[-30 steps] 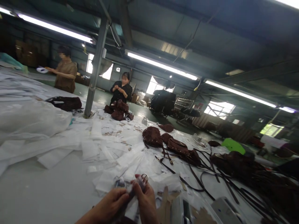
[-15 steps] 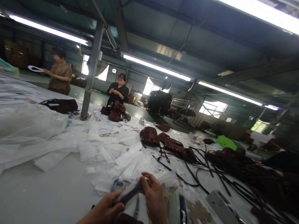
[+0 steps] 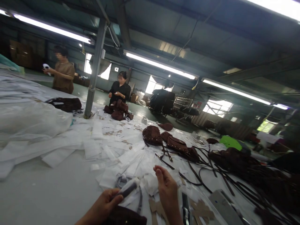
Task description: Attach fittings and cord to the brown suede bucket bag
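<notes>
My left hand (image 3: 105, 202) is closed around a dark strap wrapped in white sheet (image 3: 129, 189), whose wrapped end points up and to the right. Below that hand lies a dark brown leather-like piece (image 3: 127, 216), partly cut off by the frame edge. My right hand (image 3: 167, 191) is raised apart from the strap, thumb and fingertips pressed together; whatever they hold, if anything, cannot be made out. A grey coiled band (image 3: 122, 181) rests on the table just beyond the wrapped strap.
White sheets (image 3: 105, 156) cover much of the table. Brown bags (image 3: 177, 144) and long straps (image 3: 199, 178) lie to the right, near a grey metal box (image 3: 222, 203). Brown paper scraps (image 3: 202, 211) sit close by. A post (image 3: 93, 78) and two people (image 3: 63, 73) are beyond.
My right hand has let go of the wrapped strap's end and moved right, away from it. My left hand keeps its hold. The view has shifted slightly.
</notes>
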Motion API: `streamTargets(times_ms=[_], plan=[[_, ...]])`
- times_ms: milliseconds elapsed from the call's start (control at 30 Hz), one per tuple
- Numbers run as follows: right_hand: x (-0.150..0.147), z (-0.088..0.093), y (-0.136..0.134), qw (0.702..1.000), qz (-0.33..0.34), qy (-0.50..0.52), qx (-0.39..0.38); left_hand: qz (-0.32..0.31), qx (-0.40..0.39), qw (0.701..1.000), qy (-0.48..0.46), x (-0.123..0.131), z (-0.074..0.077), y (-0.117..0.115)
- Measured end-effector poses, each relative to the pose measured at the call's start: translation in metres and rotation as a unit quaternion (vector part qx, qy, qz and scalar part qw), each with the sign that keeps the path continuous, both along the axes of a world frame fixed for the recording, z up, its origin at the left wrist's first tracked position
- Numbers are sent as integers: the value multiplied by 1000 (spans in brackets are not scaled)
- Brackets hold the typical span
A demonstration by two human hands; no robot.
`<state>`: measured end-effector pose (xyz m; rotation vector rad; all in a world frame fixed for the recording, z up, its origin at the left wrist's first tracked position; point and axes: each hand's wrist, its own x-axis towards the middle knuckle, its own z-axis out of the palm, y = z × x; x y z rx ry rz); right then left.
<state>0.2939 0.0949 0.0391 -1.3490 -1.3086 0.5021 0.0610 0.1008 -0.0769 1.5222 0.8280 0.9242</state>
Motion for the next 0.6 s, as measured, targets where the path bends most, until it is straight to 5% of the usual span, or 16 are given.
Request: streamTargets(times_ms=[133,300,467,600], plan=[[-28,4,-14,983,112,-139,48,-41,0,999,-8,6,8,-3],[-54,-18,-13,910,197,-362,43,-94,4,996,-12,-5,13,0],[-49,-23,-4,910,162,-380,33,-89,-9,996,-16,-21,-12,-1],[-44,-22,0,888,196,-416,25,2,-6,1000,-18,-12,-33,-3]])
